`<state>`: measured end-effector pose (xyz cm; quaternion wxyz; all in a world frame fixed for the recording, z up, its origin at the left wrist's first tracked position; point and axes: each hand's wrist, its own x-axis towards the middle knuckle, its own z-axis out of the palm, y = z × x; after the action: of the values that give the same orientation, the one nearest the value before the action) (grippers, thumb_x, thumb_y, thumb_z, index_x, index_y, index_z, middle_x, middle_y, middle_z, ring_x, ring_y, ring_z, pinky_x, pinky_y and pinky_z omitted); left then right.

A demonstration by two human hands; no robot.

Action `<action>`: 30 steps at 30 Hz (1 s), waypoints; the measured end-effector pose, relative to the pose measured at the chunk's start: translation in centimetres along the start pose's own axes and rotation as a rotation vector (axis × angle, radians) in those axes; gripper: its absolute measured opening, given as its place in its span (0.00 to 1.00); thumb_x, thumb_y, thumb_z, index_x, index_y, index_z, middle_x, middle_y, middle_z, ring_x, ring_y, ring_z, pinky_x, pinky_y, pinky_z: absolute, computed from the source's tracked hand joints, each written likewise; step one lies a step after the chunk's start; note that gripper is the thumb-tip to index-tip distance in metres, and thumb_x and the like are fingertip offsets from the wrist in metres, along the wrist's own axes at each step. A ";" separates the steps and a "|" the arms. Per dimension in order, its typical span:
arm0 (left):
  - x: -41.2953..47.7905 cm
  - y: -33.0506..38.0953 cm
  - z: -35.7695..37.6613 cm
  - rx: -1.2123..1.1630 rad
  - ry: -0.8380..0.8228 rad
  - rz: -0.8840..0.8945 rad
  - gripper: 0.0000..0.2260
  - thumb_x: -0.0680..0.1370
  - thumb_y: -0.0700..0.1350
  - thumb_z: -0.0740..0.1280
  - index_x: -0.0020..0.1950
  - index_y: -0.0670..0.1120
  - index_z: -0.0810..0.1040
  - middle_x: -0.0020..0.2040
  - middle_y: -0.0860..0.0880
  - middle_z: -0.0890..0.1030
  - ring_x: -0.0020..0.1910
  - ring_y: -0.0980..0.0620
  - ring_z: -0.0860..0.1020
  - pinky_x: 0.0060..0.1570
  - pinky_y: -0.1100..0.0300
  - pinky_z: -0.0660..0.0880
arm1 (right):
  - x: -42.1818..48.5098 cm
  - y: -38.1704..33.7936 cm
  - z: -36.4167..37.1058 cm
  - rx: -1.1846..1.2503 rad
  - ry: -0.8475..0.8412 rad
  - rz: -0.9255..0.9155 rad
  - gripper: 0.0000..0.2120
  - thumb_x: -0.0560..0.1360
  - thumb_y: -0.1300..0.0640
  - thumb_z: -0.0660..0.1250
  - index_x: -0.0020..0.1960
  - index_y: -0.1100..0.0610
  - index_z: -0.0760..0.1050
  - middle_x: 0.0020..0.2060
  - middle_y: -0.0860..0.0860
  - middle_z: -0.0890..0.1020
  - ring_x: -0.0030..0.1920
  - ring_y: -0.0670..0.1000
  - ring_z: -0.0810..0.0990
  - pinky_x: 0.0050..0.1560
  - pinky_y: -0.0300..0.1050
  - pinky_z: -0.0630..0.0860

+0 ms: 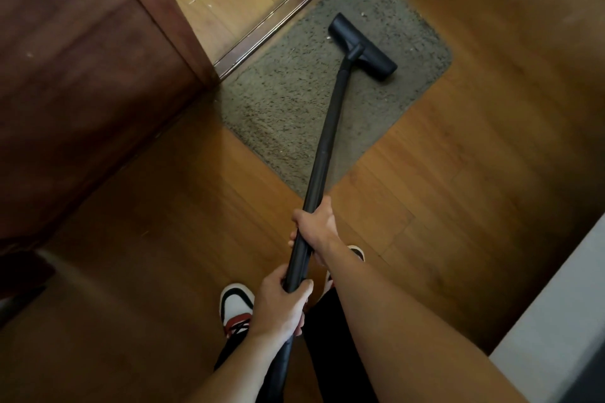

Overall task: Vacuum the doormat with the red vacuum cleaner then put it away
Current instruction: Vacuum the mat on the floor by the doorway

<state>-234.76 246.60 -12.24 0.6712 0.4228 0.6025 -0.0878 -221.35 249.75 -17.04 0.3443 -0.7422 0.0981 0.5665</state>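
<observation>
1. Head view: one black wand [329, 127] runs in a long straight line from the lower middle up and slightly right, away from the person. It ends in one black nozzle [361, 44].
2. The nozzle lies on the mat [278, 108], in its far right part and near the sill [278, 20]. Its long axis is crosswise to the wand, slanting from upper left to lower right.
3. The one grey-green mat lies on the wood floor [458, 173], one long edge against the sill, next to a brown door [82, 59].
4. Two hands grip the wand. The right hand [316, 229] is higher, its fingers [298, 216] curled round the tube. The left hand [281, 307] is lower and nearer the body, with fingers and thumb wrapped round it.
5. Two white, black and red shoes [235, 307] stand on the floor below the hands; the right one is mostly hidden by the arm.
</observation>
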 end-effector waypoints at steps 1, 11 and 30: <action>-0.4 -0.3 -0.5 -0.004 0.010 0.006 0.05 0.78 0.41 0.70 0.45 0.41 0.77 0.32 0.42 0.74 0.19 0.47 0.69 0.20 0.60 0.68 | -0.4 0.2 0.7 0.000 -0.001 0.004 0.18 0.78 0.64 0.65 0.62 0.51 0.62 0.46 0.60 0.75 0.27 0.52 0.76 0.30 0.46 0.80; -4.3 -3.1 -7.0 0.001 0.040 -0.034 0.05 0.78 0.42 0.70 0.45 0.42 0.77 0.31 0.43 0.76 0.20 0.47 0.70 0.21 0.59 0.69 | -4.6 3.1 7.1 -0.019 -0.035 0.008 0.18 0.79 0.64 0.65 0.63 0.51 0.62 0.45 0.59 0.76 0.28 0.51 0.76 0.30 0.47 0.80; -3.1 -2.0 -7.9 -0.012 0.006 -0.053 0.07 0.77 0.43 0.69 0.41 0.42 0.75 0.29 0.44 0.75 0.22 0.46 0.71 0.26 0.57 0.71 | -3.7 1.5 8.0 -0.030 -0.056 -0.001 0.18 0.79 0.65 0.65 0.62 0.50 0.62 0.45 0.59 0.75 0.28 0.52 0.76 0.30 0.48 0.82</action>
<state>-242.59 249.45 -9.77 0.6692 0.4030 0.6161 -0.1006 -229.55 252.73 -15.23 0.3358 -0.7313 0.0796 0.5883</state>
